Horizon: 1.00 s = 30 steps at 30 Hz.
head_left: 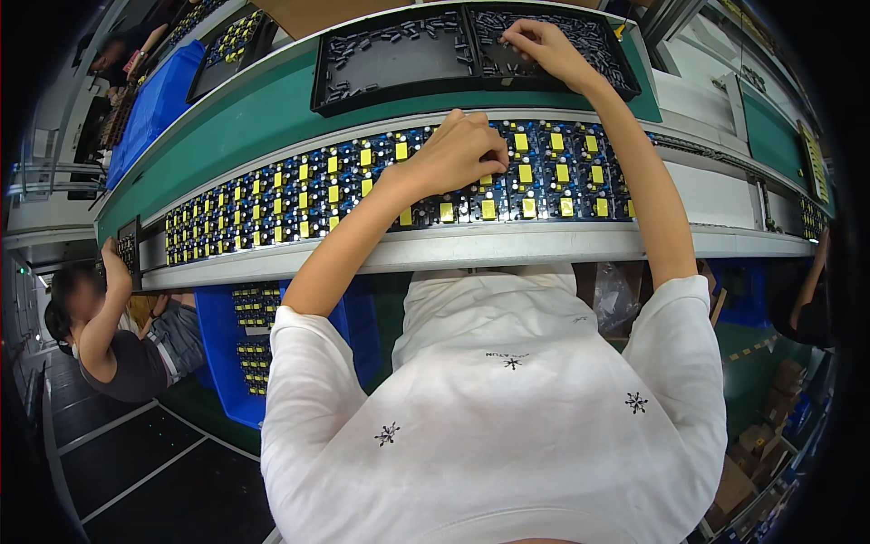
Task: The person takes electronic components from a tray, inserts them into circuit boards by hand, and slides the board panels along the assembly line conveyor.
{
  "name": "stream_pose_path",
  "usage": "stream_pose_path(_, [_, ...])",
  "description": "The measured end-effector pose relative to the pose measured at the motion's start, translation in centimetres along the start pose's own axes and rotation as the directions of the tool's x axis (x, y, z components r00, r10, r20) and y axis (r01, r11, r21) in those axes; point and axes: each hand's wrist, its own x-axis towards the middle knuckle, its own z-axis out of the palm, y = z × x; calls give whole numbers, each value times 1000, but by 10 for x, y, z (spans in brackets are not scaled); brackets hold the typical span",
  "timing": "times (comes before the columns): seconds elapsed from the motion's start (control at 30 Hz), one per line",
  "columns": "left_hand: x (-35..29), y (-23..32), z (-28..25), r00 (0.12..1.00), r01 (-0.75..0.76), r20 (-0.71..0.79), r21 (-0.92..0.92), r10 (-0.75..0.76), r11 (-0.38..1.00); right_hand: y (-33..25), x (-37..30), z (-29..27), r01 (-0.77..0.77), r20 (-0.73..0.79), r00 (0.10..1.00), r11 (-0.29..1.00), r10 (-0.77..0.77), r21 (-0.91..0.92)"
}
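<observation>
My left hand (456,156) rests over a long row of blue circuit boards (313,186) carrying yellow block components. Its fingers are curled down and closed near a board; whatever they hold, if anything, is hidden. Farther off, my right hand (550,53) reaches into the right black tray (553,83), among many small dark cylindrical parts (594,56) that look like capacitors. Thumb and fingertips there are pinched together, and what lies between them is too small to make out. Beside it, the left black tray (412,63) has similar parts scattered along its edges.
The boards lie in a pale-railed conveyor track (381,258), with a green work surface (227,140) behind. Blue bins (222,349) with boards stand below at left. Another person (122,340) works at the left, touching a board carrier. More people show at upper left and far right.
</observation>
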Motion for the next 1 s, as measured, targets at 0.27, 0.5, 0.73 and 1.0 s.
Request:
stream_pose_path(0.27, [-5,-2,8,995,-40,-92,-23,37,999,4,-1,3,58,-97,994,996,-51,64])
stream_pose_path(0.5, [-4,13,1,1000,-17,-2,26,17,1000,-3,-7,-1,177,-106,981,975,-164,131])
stream_pose_path(0.73, [2,-9,-1,948,-84,-295,139,122,987,-75,-70,13,17,-10,1000,938,-15,348])
stream_pose_path(1.0, [63,-113,-34,931,113,-332,-134,-152,985,-101,-113,29,-172,106,984,898,140,404])
